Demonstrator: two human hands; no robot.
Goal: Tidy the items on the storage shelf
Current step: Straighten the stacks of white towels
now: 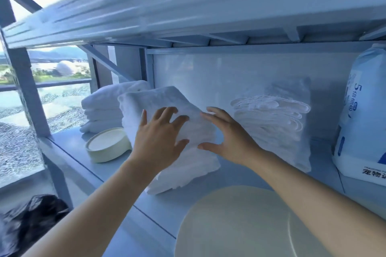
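A folded white towel stack stands tilted on the pale blue shelf, leaning back to the left. My left hand lies on its front face with fingers spread. My right hand touches the stack's right edge, fingers spread and thumb below. Behind it to the left sits another pile of folded white towels. To the right, a clear pack of white cloths stands against the back panel.
A small cream round dish sits at the left of the towel stack. A large cream round plate lies at the shelf's front. A white-and-blue package stands at the right. A black bag is at lower left; the upper shelf hangs overhead.
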